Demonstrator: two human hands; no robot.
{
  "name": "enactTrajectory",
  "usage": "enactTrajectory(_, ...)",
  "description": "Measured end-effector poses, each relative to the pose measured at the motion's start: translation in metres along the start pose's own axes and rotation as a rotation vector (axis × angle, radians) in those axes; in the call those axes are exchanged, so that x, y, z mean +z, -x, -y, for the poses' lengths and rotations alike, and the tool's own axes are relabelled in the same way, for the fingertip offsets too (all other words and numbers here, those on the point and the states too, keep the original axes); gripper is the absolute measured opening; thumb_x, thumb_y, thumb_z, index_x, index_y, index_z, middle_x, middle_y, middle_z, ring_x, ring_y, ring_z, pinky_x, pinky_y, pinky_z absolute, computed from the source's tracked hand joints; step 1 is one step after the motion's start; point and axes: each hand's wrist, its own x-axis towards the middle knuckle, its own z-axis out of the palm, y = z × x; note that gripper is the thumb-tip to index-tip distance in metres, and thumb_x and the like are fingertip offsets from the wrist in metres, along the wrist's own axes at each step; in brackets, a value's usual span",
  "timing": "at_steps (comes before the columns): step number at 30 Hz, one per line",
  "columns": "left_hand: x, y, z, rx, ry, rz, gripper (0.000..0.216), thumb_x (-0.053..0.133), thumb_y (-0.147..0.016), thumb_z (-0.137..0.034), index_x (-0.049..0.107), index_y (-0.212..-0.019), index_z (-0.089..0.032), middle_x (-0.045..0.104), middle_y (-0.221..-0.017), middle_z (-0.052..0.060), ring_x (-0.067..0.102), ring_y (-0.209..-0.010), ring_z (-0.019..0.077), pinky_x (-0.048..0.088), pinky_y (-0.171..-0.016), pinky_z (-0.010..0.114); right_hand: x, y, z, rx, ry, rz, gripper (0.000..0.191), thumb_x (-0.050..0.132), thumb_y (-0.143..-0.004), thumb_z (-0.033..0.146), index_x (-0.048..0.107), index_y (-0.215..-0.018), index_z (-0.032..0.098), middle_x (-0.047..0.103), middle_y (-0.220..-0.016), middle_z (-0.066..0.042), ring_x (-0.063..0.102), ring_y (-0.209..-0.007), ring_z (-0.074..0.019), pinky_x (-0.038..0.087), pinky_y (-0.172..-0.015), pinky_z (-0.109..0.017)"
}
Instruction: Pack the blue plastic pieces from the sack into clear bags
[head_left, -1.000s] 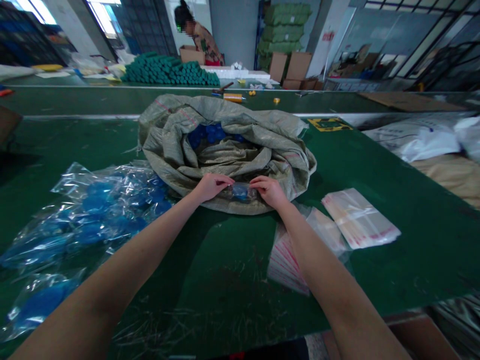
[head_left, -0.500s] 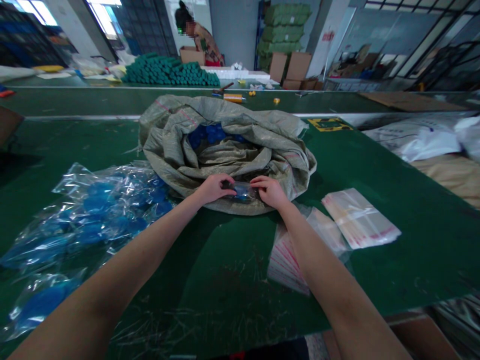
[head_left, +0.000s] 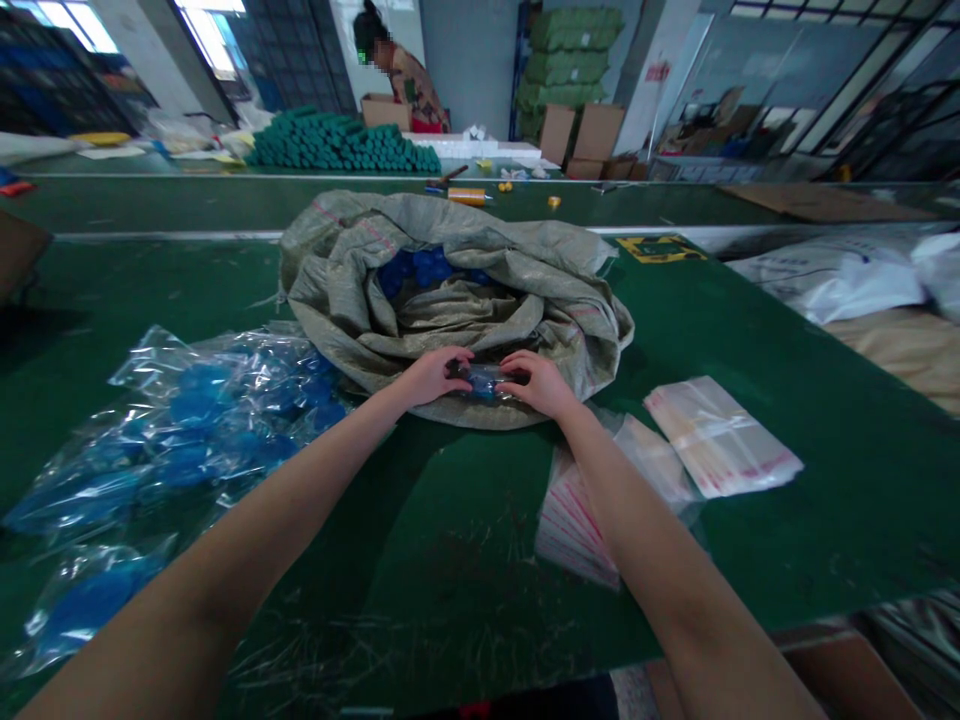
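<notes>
- The left hand (head_left: 430,377) and the right hand (head_left: 541,383) meet at the near edge of a crumpled grey-green woven sack (head_left: 352,290), both on a small clear plastic bag (head_left: 484,381) with something blue inside it.
- The fingers of each hand are curled and pinch one end of the small clear plastic bag, the left hand its left end and the right hand its right end.
- The bag lies between the two hands, against the sack's front fold, just above the green counter (head_left: 750,330).
- Round blue plastic pieces (head_left: 420,268) show in the open mouth of the sack.
- A heap of filled clear bags with blue contents (head_left: 187,430) lies on the counter to the left, beside the sack.
- Flat stacks of empty clear bags with red strips (head_left: 720,435) lie to the right, one of them partly under the right forearm.
- Beyond a second counter, another person (head_left: 409,85) stands near stacked green rolls (head_left: 337,145) and brown cardboard boxes (head_left: 581,130).
</notes>
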Motion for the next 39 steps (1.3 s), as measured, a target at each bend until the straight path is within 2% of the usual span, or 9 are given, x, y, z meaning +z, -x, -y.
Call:
enactTrajectory(5, -0.002, -0.002, 0.005, 0.016, -0.092, 0.043, 0.045, 0.08, -0.067, -0.04, 0.065, -0.103, -0.018, 0.065, -0.103, 0.008, 0.062, -0.085, 0.0203, 0.051, -0.074, 0.033, -0.001, 0.002, 0.0, 0.036, -0.121, 0.023, 0.018, 0.074, -0.075, 0.018, 0.072, -0.093, 0.019, 0.067, -0.108, -0.009, 0.066, -0.098, -0.0202, 0.057, -0.087, -0.036)
enactTrajectory(11, 0.0, 0.0, 0.005, -0.005, 0.017, 0.066, 0.054, 0.08, -0.066, -0.035, 0.06, -0.113, -0.018, 0.069, -0.101, 0.006, 0.065, -0.089, 0.0218, 0.052, -0.078, 0.035, -0.006, -0.003, 0.008, 0.105, -0.169, 0.072, 0.032, 0.057, -0.067, 0.002, 0.071, -0.091, 0.019, 0.068, -0.106, -0.006, 0.066, -0.098, -0.0187, 0.057, -0.09, -0.036)
enactTrajectory(15, -0.002, 0.004, 0.0, -0.044, -0.066, 0.031, 0.043, 0.077, -0.068, -0.034, 0.066, -0.107, -0.019, 0.07, -0.101, 0.006, 0.064, -0.079, 0.0193, 0.052, -0.073, 0.032, -0.018, -0.016, 0.034, 0.134, -0.3, -0.2, 0.032, 0.051, -0.067, 0.006, 0.068, -0.091, 0.019, 0.069, -0.104, -0.007, 0.065, -0.1, -0.0207, 0.056, -0.09, -0.037)
enactTrajectory(21, -0.004, 0.018, -0.025, -0.057, -0.192, 0.013, 0.029, 0.069, -0.077, -0.033, 0.065, -0.103, -0.019, 0.071, -0.097, 0.003, 0.06, -0.067, 0.0145, 0.049, -0.066, 0.028, -0.043, -0.034, 0.072, 0.196, -0.782, -0.65, 0.019, 0.049, -0.071, 0.012, 0.058, -0.085, 0.021, 0.064, -0.079, -0.001, 0.063, -0.073, -0.0135, 0.054, -0.065, -0.026)
enactTrajectory(25, -0.001, 0.04, -0.055, 0.014, -0.378, 0.0, 0.035, 0.061, -0.083, -0.03, 0.06, -0.116, -0.021, 0.069, -0.111, 0.006, 0.066, -0.087, 0.0194, 0.051, -0.079, 0.032, -0.051, -0.035, 0.077, 0.168, -0.859, -0.796, 0.01, 0.053, -0.068, 0.015, 0.055, -0.076, 0.021, 0.056, -0.063, 0.004, 0.052, -0.053, -0.0084, 0.042, -0.048, -0.019)
enactTrajectory(29, -0.004, 0.061, -0.077, 0.13, -0.305, 0.146, 0.049, 0.061, -0.081, -0.026, 0.054, -0.13, -0.021, 0.062, -0.132, 0.008, 0.064, -0.105, 0.0214, 0.052, -0.086, 0.032, -0.051, -0.032, 0.075, 0.164, -0.867, -0.821, 0.007, 0.055, -0.067, 0.015, 0.054, -0.072, 0.02, 0.054, -0.059, 0.006, 0.048, -0.046, -0.0071, 0.038, -0.045, -0.018)
enactTrajectory(33, -0.005, 0.067, -0.088, -0.072, -0.285, 0.074, 0.028, 0.05, -0.089, -0.031, 0.065, -0.108, -0.017, 0.072, -0.106, 0.006, 0.066, -0.08, 0.017, 0.052, -0.075, 0.03, -0.046, -0.028, 0.073, 0.149, -0.865, -0.801, 0.009, 0.053, -0.064, 0.014, 0.057, -0.07, 0.02, 0.055, -0.057, 0.005, 0.049, -0.045, -0.0075, 0.037, -0.043, -0.019)
enactTrajectory(37, 0.017, 0.059, -0.103, -0.152, -0.451, 0.112, 0.054, 0.054, -0.085, -0.061, 0.066, -0.114, -0.017, 0.072, -0.107, 0.009, 0.067, -0.094, 0.0246, 0.052, -0.081, 0.034, -0.04, -0.027, 0.072, 0.138, -0.854, -0.769, 0.01, 0.053, -0.062, 0.015, 0.059, -0.068, 0.019, 0.056, -0.057, 0.005, 0.049, -0.044, -0.0076, 0.036, -0.042, -0.02)
enactTrajectory(39, 0.031, 0.055, -0.114, -0.205, -0.536, 0.123, 0.06, 0.061, -0.079, -0.064, 0.066, -0.116, -0.018, 0.071, -0.112, 0.011, 0.066, -0.1, 0.0284, 0.052, -0.082, 0.036, -0.037, -0.027, 0.071, 0.132, -0.841, -0.759, 0.01, 0.053, -0.062, 0.015, 0.06, -0.068, 0.019, 0.056, -0.057, 0.005, 0.049, -0.044, -0.0077, 0.036, -0.042, -0.02)
